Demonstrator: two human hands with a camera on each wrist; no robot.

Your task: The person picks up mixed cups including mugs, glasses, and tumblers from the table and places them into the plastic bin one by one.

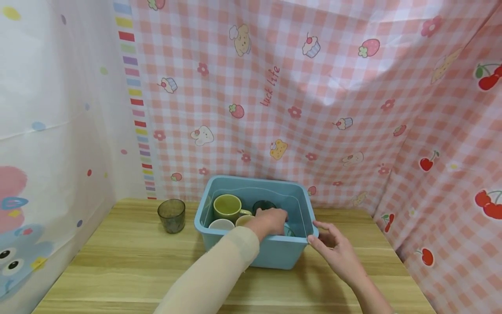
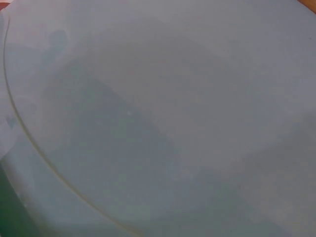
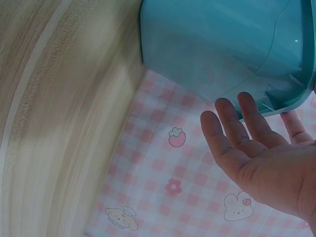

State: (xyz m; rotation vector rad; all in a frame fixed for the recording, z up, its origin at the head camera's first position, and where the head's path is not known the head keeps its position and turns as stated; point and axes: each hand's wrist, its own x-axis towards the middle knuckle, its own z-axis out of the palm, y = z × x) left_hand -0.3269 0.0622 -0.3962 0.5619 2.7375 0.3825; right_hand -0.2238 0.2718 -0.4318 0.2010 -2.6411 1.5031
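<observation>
A light blue plastic bin (image 1: 274,253) stands on the table with several cups in it. My left hand (image 1: 272,220) reaches down into its right half. The fingers of that hand are hidden, so I cannot see what they hold. Around it are a dark cup (image 1: 263,205), a green mug (image 1: 227,207), a white cup (image 1: 222,224), a cream-coloured cup (image 1: 244,220) and a teal item (image 1: 289,230), partly covered. My right hand (image 1: 337,250) touches the bin's right front corner. In the right wrist view, its fingers (image 3: 229,121) look extended and spread beside the bin wall.
A smoky, see-through cup (image 1: 171,216) stands on the wooden table (image 1: 129,257), left of the bin. A pink checked cloth (image 1: 255,87) hangs close behind the bin and continues on the right. A white patterned cloth (image 1: 59,109) hangs on the left.
</observation>
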